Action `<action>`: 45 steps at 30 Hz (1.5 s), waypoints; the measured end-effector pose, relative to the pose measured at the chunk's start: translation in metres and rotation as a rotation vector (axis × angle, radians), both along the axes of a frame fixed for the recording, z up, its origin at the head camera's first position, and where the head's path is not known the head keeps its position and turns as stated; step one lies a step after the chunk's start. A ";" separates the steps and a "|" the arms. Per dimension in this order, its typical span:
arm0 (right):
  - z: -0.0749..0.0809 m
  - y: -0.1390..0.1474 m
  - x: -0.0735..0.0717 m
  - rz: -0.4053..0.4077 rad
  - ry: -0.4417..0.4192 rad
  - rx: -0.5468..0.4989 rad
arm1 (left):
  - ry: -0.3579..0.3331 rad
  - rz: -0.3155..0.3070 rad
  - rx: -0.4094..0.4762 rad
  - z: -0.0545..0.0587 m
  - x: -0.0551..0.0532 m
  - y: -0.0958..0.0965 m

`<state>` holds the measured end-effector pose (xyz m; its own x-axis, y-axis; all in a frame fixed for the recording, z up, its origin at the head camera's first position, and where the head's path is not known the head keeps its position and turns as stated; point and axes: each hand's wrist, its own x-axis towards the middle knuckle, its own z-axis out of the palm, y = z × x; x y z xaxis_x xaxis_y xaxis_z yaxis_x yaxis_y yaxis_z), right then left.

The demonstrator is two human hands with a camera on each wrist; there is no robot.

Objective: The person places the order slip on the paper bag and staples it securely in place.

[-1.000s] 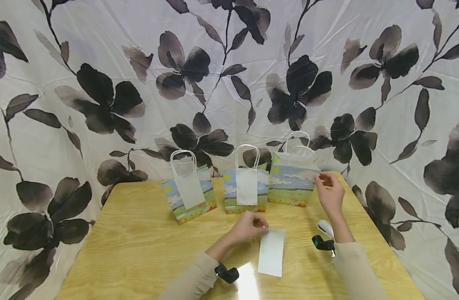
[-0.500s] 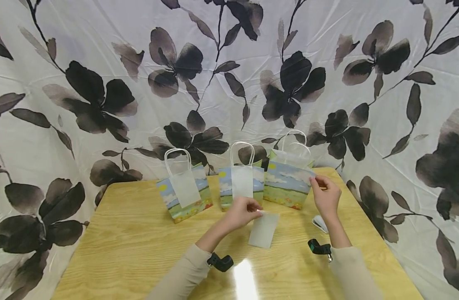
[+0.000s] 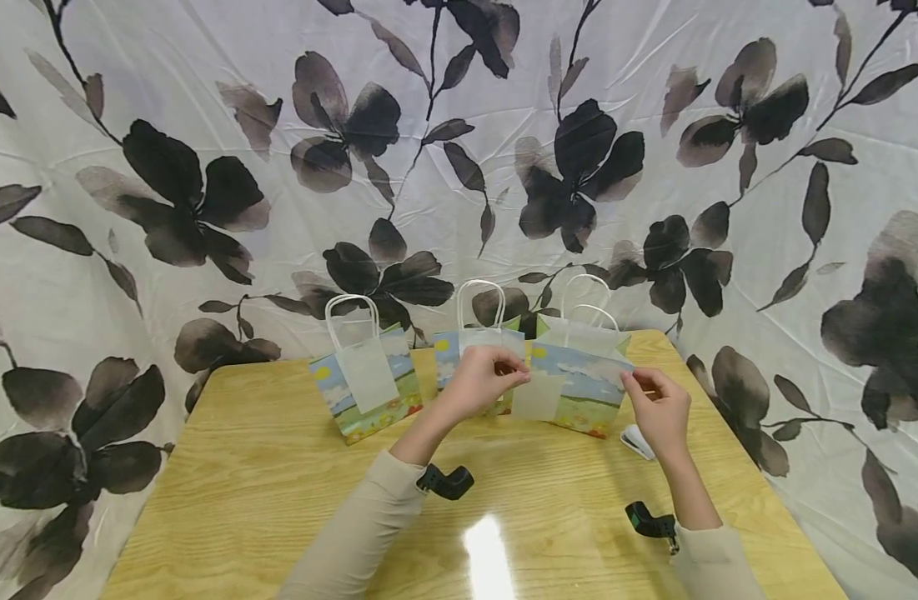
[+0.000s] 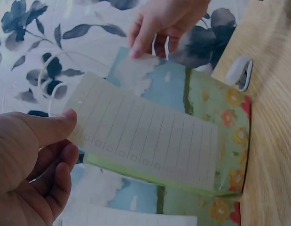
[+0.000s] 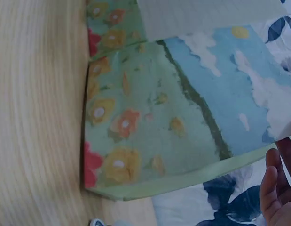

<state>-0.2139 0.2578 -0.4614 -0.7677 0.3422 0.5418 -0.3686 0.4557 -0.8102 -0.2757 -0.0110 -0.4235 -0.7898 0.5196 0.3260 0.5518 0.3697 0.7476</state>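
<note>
In the head view my left hand [image 3: 484, 382] pinches the upper end of a white sheet of lined paper [image 3: 535, 400], printed with a row of small boxes in the left wrist view. This sheet [image 4: 147, 136] hangs in front of the right paper gift bag [image 3: 586, 383], overlapping its left side; whether they touch I cannot tell. The thumb and fingers of my right hand [image 3: 659, 407] pinch that bag's upper right edge. The bag has white handles, painted sky and flowers. Behind my left hand, the middle gift bag [image 3: 445, 360] is partly hidden.
The left gift bag [image 3: 409, 375] stands slightly turned, with a white paper [image 3: 368, 375] on its front. Near my right hand, a small white stapler [image 3: 637, 442] lies on the wooden table [image 3: 278, 500]. A floral cloth [image 3: 459, 167] hangs behind.
My left hand has lifted the sheet from the table's front area up to the right bag. My right hand stays at the bag's edge, and the bag's front tips slightly forward.
</note>
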 end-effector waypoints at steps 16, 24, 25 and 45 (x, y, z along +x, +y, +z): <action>-0.002 0.025 -0.015 0.138 -0.137 0.142 | 0.130 0.035 -0.087 -0.002 -0.019 0.043; 0.019 0.025 -0.043 0.216 -0.259 0.337 | 0.208 0.099 -0.097 -0.005 -0.026 0.049; 0.020 0.025 -0.046 0.221 -0.274 0.354 | 0.217 0.107 -0.103 -0.005 -0.027 0.050; 0.017 0.021 -0.069 0.246 -0.246 0.367 | 0.201 0.119 -0.162 0.002 -0.035 0.071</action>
<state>-0.2825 0.2791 -0.4443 -0.9217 -0.0441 0.3853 -0.3193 0.6501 -0.6895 -0.3112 0.0600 -0.4217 -0.7766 0.4850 0.4021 0.6281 0.5468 0.5536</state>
